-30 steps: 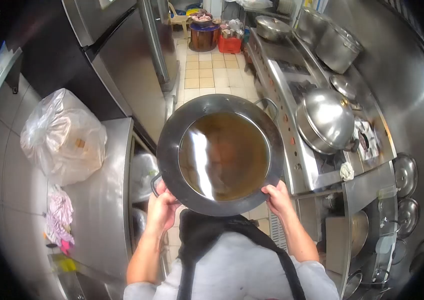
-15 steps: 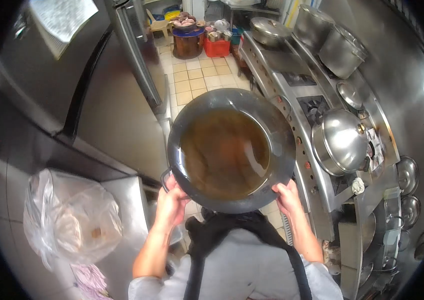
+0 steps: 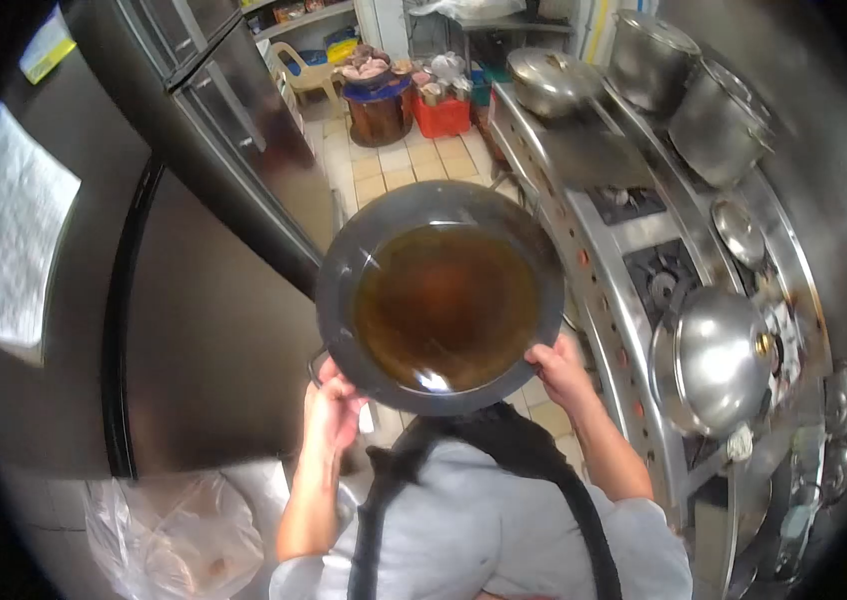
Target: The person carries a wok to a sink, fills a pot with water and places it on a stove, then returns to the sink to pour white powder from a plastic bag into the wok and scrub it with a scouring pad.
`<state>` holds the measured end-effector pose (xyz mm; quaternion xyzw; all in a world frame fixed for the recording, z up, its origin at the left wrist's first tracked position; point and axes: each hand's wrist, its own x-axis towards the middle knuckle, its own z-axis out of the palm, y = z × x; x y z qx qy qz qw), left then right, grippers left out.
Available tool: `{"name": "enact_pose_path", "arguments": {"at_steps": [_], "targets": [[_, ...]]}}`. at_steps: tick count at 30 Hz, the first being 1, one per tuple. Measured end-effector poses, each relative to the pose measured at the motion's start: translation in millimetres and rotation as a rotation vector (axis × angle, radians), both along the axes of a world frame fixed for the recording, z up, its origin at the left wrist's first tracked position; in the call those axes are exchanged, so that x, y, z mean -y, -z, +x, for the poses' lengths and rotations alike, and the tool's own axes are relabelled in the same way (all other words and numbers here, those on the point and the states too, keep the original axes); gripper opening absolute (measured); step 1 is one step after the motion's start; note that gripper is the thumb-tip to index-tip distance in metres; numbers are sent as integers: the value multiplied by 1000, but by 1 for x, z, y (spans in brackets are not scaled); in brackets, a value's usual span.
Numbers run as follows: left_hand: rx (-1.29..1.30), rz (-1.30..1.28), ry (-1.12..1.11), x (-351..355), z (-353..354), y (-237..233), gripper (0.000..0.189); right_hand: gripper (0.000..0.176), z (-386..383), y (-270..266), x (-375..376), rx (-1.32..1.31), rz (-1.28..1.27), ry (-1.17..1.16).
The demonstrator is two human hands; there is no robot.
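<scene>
A large dark wok [image 3: 349, 250] is held out before my chest, over the tiled floor. Brown oil-like liquid [image 3: 449, 310] fills its middle, with light glinting on the surface. My left hand [image 3: 334, 400] is closed at the wok's lower left, by a loop handle [image 3: 318, 368]. On the lower right side, my right hand [image 3: 562, 370] grips the rim with the thumb on top. The undersides of the wok and most of my fingers are hidden.
To the right runs a stove [image 3: 594, 290] with burners, a big domed-lid pot [image 3: 714, 360] and tall pots [image 3: 719, 125] behind. A dark refrigerator [image 3: 194, 350] stands left. Ahead are a red crate [image 3: 442, 118] and a plastic stool [image 3: 306, 75]. A clear plastic bag [image 3: 184, 540] lies lower left.
The view has moved forward along the aisle, with the stove and plastic bag sliding lower in view. Both hands still hold the wok, and its liquid has shifted slightly.
</scene>
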<state>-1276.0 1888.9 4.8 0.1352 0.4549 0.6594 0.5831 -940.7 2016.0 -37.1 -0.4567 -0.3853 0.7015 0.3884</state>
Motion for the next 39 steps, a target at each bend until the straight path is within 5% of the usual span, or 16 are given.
{"name": "enact_pose_path", "arguments": {"at_steps": [11,17,22,28,39], "targets": [[13,-58,-154,-199,-38,-20,63,17,-63,8,-215,-95,-40,1],[41,-68,-130,-331,-95,0,66,16,-107,53,-323,19,-11,104],[67,-46,17,-428,-157,14,68,14,-161,13,-402,0,-50,133],[22,-74,117,-539,-213,22,64,16,-198,33,-484,-13,-84,222],[-44,-108,117,-745,-223,21,61,22,-217,54,-681,-26,-38,161]]}}
